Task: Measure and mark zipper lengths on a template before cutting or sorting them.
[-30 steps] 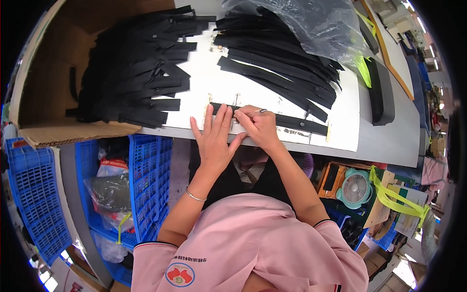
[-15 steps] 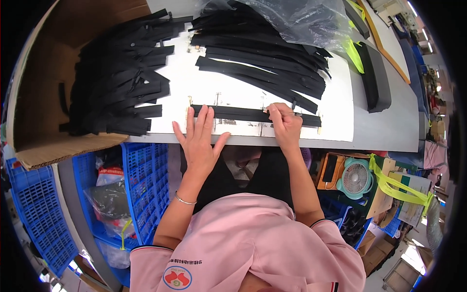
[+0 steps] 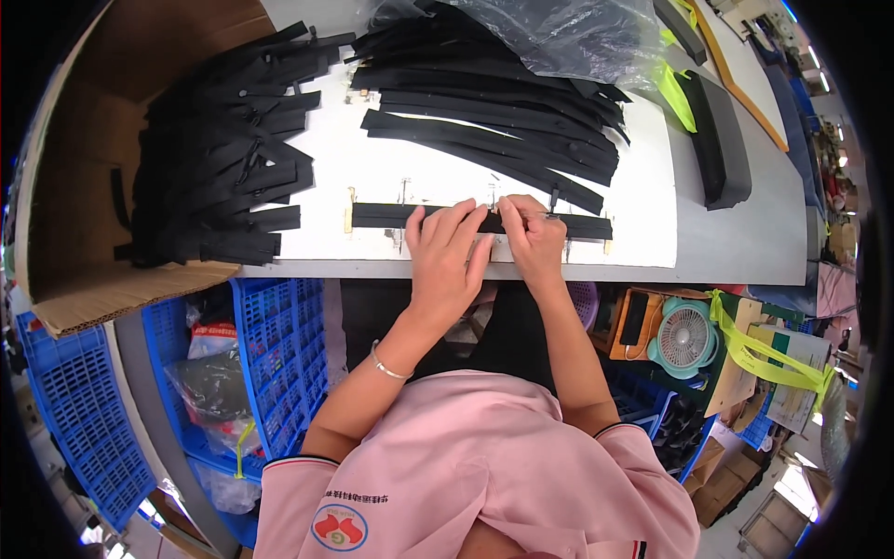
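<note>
A black zipper lies straight across a white board in front of me, between small marks and tabs at its ends. My left hand rests on the middle of it, fingers stretched out and holding nothing. Close beside it, my right hand has its fingers curled and pinched at the zipper. A thin, shiny bit shows by those fingers, too small to make out. Beyond the hands, several black zippers lie in a loose pile, one with its pull sticking up.
Another heap of black zippers spills from an open cardboard box at the left. Clear plastic covers the far pile. At the right stands a long black block. Blue crates and a green fan sit below the table edge.
My left hand has slid right along the zipper, from near its left end to its middle beside my right hand. My right hand has shifted slightly left.
</note>
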The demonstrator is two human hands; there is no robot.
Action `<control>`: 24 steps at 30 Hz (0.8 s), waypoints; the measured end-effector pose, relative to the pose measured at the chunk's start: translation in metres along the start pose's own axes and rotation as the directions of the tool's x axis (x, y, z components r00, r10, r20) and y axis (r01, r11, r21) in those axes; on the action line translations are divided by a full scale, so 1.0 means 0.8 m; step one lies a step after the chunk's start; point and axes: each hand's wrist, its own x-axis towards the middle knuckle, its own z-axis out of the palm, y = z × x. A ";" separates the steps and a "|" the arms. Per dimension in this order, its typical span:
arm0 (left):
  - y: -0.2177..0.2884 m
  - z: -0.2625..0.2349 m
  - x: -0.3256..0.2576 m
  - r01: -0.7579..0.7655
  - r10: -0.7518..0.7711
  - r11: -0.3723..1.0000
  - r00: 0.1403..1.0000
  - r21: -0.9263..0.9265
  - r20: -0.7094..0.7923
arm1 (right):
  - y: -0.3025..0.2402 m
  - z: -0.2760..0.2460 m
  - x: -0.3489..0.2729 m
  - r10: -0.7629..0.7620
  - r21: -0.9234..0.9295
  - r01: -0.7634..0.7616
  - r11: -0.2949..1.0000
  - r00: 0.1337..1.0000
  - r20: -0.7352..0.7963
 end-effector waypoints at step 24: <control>-0.013 0.020 0.012 -0.017 0.023 0.995 0.998 0.099 -0.063 | -0.005 -0.050 -0.004 -0.051 0.198 0.032 0.980 0.994 0.094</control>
